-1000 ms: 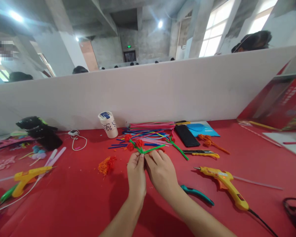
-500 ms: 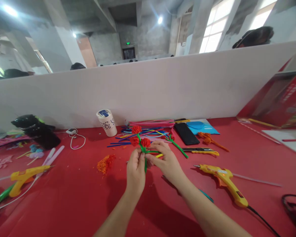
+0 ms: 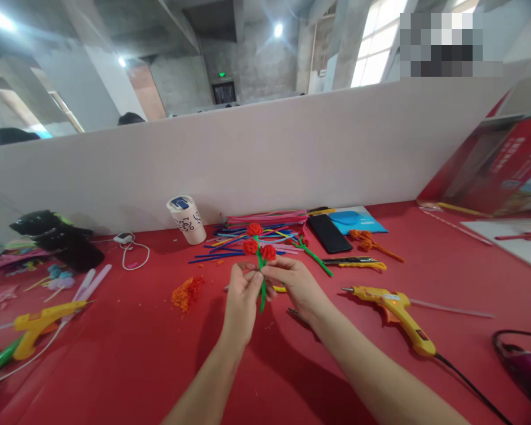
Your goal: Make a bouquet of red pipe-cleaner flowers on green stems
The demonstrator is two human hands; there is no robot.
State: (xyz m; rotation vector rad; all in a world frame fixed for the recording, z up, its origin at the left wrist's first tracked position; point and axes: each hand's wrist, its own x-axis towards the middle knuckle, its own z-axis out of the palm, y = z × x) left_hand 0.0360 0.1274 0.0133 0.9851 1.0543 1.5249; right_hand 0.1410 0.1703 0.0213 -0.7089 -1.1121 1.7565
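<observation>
Above the red table, a pipe-cleaner flower sprig (image 3: 255, 230) stands upright between my hands. It has three fuzzy red blooms on a green stem whose lower end sticks out beneath my fingers. My left hand (image 3: 243, 295) pinches the stem from the left. On the other side my right hand (image 3: 294, 286) is closed with thumb and fingertips at the stem, just below the lowest bloom. Just what my right fingertips grip is partly hidden. Under my right hand lies a dark tool (image 3: 297, 316), mostly covered by the wrist.
Pipe cleaners (image 3: 265, 218) lie behind my hands, near a white cup (image 3: 187, 221) and a phone (image 3: 330, 233). Orange-red fuzz clippings (image 3: 186, 294) are to the left. Yellow glue guns rest at right (image 3: 396, 307) and left (image 3: 39, 321). A utility knife (image 3: 356, 263) lies beyond my right hand.
My right hand has drawn in closer to the stem, and the green strand that stuck out rightward no longer shows there. The view has shifted slightly.
</observation>
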